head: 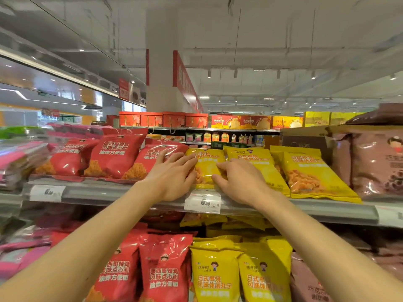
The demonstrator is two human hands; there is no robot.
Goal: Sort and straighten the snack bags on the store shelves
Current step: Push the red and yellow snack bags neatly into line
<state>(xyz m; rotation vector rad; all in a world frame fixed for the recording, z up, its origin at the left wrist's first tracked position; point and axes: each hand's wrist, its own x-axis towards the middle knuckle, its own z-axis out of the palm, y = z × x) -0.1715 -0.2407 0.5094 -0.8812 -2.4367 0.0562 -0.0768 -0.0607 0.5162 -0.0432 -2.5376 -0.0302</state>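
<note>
A supermarket aisle seen from the head of a person facing a tall snack display. The upper shelf (pixel 130 191), a grey metal ledge with a clear price rail, carries rows of leaning bags: red noodle-snack bags (pixel 113 153) on the left, yellow snack bags (pixel 309 173) on the right, brownish-pink bags (pixel 375 162) at the far right edge. A lower shelf below holds the same red and yellow lines, standing upright.

Both bare arms reach up to the upper shelf. Between the hands sits the leftmost yellow bag (pixel 206 168), right at the border with the red row. The left hand (pixel 172 177) lies against the bag's left edge, its fingers (pixel 185 159) straight and close together, also touching the nearest red bag (pixel 157 153). The right hand (pixel 237 179) curls its fingers round the bag's right edge and pinches it.

The step appears to be squaring this bag in its row. It would go best by pressing evenly from both sides, keeping the base behind the shelf lip.

The neighbouring yellow bag (pixel 255 162) leans close on the right and may shift. A white price tag (pixel 202 202) hangs just below the hands.
</note>
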